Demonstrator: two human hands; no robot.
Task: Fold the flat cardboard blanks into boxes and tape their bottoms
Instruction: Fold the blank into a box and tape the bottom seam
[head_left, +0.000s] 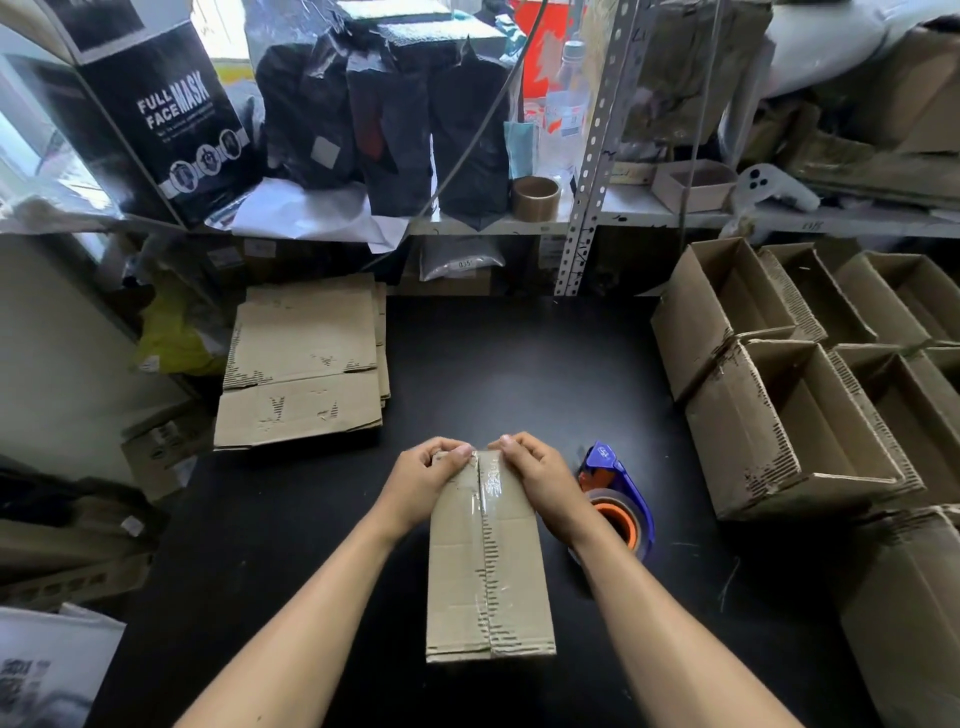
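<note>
The box (488, 566) is matt brown corrugated cardboard w/ a glossy clear tape strip (485, 499) along its seam. The table (519, 374) is matt black, smooth. The tape dispenser (618, 493) is shiny plastic (blue & orange).

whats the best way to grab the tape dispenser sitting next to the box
Probably by its blue frame, coming from the right and above. The tape dispenser lies on the black table just right of the box, partly behind the right hand, so its left side is blocked. Keep fingers off the end farthest from the person, likely the cutter.
</note>
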